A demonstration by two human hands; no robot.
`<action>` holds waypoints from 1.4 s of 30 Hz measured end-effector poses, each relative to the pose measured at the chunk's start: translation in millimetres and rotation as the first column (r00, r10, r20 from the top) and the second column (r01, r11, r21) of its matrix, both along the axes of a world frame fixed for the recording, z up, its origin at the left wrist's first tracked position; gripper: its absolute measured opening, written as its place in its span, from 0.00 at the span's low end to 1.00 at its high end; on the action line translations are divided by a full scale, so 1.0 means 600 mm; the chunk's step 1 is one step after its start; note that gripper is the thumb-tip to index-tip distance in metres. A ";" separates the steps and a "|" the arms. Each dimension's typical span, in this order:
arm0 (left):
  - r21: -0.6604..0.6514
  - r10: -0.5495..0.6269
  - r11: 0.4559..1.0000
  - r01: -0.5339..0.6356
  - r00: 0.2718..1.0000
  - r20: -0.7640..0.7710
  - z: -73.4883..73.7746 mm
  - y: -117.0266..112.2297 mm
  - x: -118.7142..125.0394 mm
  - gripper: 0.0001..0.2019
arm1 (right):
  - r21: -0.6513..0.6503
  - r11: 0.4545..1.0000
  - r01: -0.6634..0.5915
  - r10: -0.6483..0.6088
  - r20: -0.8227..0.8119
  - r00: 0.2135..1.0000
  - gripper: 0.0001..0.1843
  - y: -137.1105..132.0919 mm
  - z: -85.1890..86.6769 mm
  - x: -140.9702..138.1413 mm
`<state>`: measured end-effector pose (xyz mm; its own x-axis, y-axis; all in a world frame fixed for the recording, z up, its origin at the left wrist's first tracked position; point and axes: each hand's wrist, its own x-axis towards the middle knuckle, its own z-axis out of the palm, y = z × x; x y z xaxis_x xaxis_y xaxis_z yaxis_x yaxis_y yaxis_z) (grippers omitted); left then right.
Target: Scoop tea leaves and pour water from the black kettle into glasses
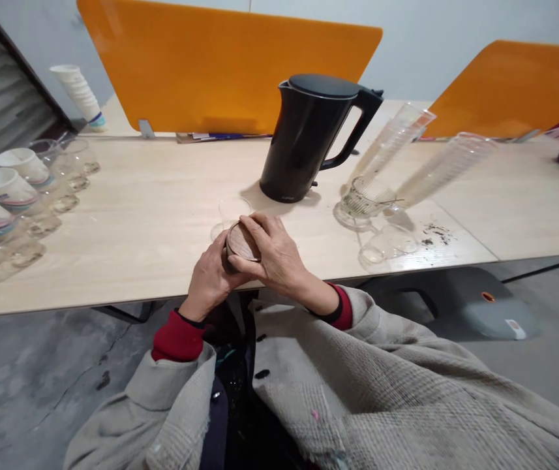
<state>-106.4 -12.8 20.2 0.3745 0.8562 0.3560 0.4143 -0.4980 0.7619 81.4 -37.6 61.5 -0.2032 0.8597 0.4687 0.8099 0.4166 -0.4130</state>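
Container: a small, round container [244, 243], with a flat reddish-brown top showing wood-like grain; the visible side is darker brown, and much of it is hidden by fingers.
Container's place: held above the near edge of the pale table [137, 215], tilted, its top facing up and toward the wearer.
Left hand: the left hand [211, 275] is closed around the container's left and lower side.
Right hand: the right hand [278, 256] grips the container's top, fingers over the far rim, thumb along the near edge.
Just beyond the hands: a clear cup [235, 209], partly hidden.
Kettle: a black kettle [303, 140] stands farther back, slightly right, handle pointing right.
Right side: a ribbed glass [363, 199] with dark bits inside; nearer, a clear vessel [391, 243], its shape hard to make out; dark crumbs [436, 235] scattered to its right.
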 end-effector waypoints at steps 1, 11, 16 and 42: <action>0.004 0.005 1.000 -0.005 1.000 -0.002 0.000 0.000 0.000 0.47 | -0.005 1.000 -0.004 0.004 -0.006 1.000 0.43 0.000 0.000 0.000; 0.012 0.080 0.997 -0.079 0.994 -0.074 0.000 -0.003 -0.001 0.48 | -0.019 0.999 -0.049 0.047 -0.096 0.994 0.41 0.002 0.007 0.004; -0.017 0.108 0.994 -0.110 0.990 -0.091 0.007 -0.004 0.000 0.48 | 0.024 0.999 -0.045 0.050 -0.279 0.959 0.36 0.001 0.028 0.011; 0.101 0.161 0.983 -0.153 0.983 -0.083 -0.017 0.012 -0.010 0.47 | 0.186 0.555 0.811 -0.828 0.025 0.561 0.38 -0.034 0.039 0.326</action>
